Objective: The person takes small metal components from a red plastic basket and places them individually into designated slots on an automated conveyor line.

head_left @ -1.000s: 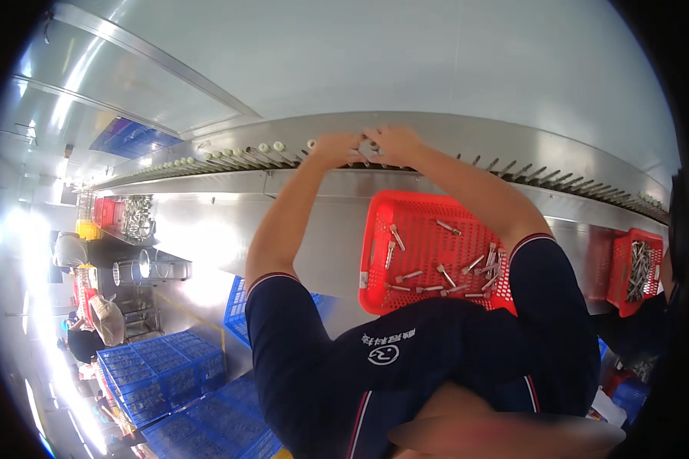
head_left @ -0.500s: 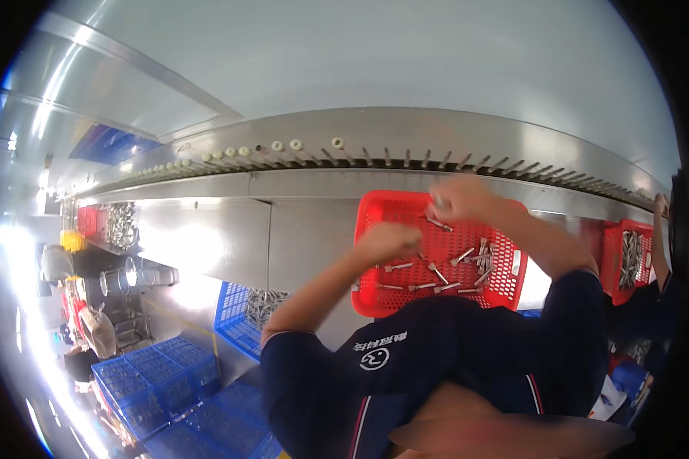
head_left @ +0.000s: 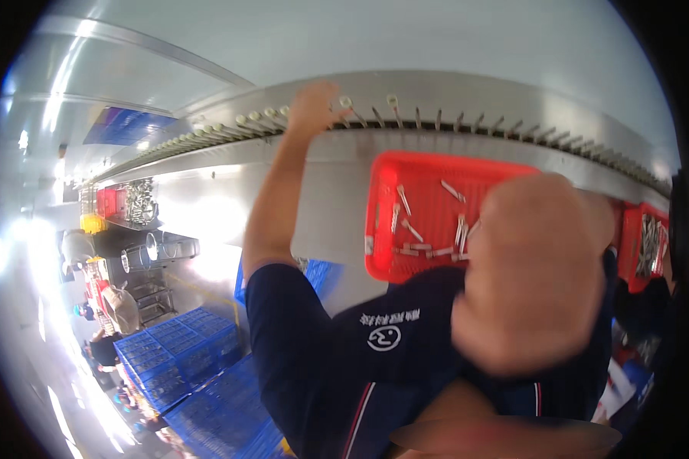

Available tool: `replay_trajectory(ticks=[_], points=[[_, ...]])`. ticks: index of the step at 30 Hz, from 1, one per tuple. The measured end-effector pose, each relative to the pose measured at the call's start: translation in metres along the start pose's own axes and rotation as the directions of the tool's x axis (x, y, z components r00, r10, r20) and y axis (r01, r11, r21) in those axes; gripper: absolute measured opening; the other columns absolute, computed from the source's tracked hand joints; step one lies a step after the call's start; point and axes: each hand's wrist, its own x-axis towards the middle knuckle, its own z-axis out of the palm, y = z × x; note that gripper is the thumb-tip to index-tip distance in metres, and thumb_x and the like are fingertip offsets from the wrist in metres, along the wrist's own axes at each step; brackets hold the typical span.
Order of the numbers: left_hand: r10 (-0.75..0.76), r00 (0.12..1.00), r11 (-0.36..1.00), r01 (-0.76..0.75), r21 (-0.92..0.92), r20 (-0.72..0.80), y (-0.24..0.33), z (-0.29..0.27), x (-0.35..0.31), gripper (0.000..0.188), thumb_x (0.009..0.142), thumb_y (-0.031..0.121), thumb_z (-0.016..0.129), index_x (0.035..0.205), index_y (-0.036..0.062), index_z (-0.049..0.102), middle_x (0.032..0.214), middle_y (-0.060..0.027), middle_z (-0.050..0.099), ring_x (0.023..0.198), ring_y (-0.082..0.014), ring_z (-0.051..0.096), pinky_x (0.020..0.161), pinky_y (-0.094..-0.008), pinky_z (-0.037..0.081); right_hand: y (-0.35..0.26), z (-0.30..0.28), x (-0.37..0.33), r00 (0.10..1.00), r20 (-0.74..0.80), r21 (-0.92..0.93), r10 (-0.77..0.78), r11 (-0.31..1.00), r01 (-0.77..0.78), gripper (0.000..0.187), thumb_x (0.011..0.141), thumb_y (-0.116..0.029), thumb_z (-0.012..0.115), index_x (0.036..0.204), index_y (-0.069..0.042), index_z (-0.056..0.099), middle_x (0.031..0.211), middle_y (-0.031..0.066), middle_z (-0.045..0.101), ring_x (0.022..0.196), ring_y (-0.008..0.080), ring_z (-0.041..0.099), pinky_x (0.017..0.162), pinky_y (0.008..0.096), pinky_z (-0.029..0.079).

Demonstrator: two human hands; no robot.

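My left hand (head_left: 314,113) reaches up to a row of thin metal pins (head_left: 439,118), its thumb and fingers apart around the pin tops. I see nothing held in it, though blur softens the fingers. Pale ring-shaped pieces (head_left: 346,102) sit on the pins left of centre; most pins to the right are bare. My right hand (head_left: 532,268) is raised close to the view, a large blur over the right side of a red perforated basket (head_left: 373,206). Its fingers cannot be made out. Several small metal parts (head_left: 404,200) with slim shanks and wider ends lie in the basket.
A metal ledge runs along the pin row. Blue crates (head_left: 180,348) stand at lower left, and a blue basket (head_left: 314,279) is partly behind my left arm. At right stands another red basket (head_left: 631,249) of metal parts beside another person. Several people are at far left.
My left hand has left the basket and moved up and left to the pins. My right hand has come from the basket's far edge toward the view. The whole view has shifted.
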Motion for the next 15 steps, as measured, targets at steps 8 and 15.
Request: replay_trajectory(ticks=[8,15], points=[[0.184,0.973,0.976,-0.198,0.092,0.141,0.026,0.046,0.043,0.062,0.082,0.060,0.047,0.131,0.0225,0.040,0.114,-0.0080,0.058,0.100,-0.0301,0.058,0.077,-0.0455,0.049,-0.067,-0.036,-0.031,0.913,-0.267,-0.123,0.308,0.929,-0.349,0.012,0.062,-0.016,0.059,0.058,-0.018,0.047,0.055,-0.0041,0.039,0.044,0.0143,0.034,0.042,0.0260,0.024],[0.256,0.966,0.954,-0.248,-0.166,0.033,0.096,0.003,0.091,0.035,0.088,0.046,0.050,0.085,0.0109,0.053,0.084,-0.0061,0.065,0.074,-0.0212,0.065,0.064,-0.0349,0.050,0.123,0.018,-0.200,0.611,-0.109,-0.616,0.784,0.429,-0.661,0.036,0.079,-0.013,0.057,0.114,-0.010,0.055,0.106,0.0112,0.056,0.099,0.0304,0.053,0.082,0.0428,0.044]])
